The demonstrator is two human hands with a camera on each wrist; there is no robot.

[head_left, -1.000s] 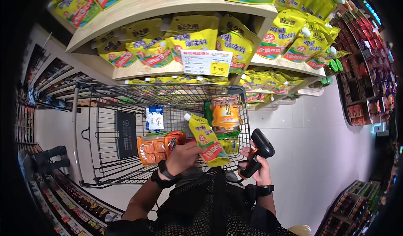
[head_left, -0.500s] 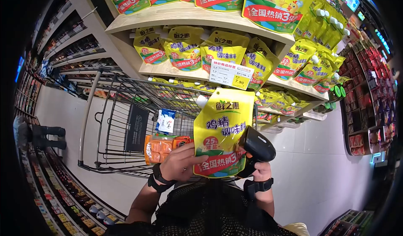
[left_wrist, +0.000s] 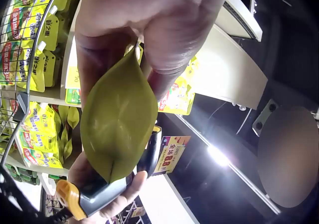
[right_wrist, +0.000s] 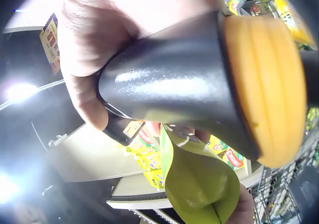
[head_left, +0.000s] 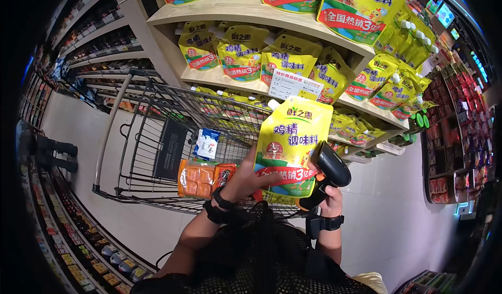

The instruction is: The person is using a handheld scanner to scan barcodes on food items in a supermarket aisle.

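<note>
A yellow pouch (head_left: 290, 150) is held upright over the cart (head_left: 157, 137), its lower edge pinched by the left hand (head_left: 243, 181). The scanner (head_left: 327, 173) is gripped by the right hand (head_left: 329, 200). Soft and probably light, the pouch is best taken by its edges.

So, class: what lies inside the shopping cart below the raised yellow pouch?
Inside the cart lie an orange snack pack and a blue-and-white packet. The yellow pouch, gripped by the left hand, covers the cart's right part; what is there cannot be seen.
</note>
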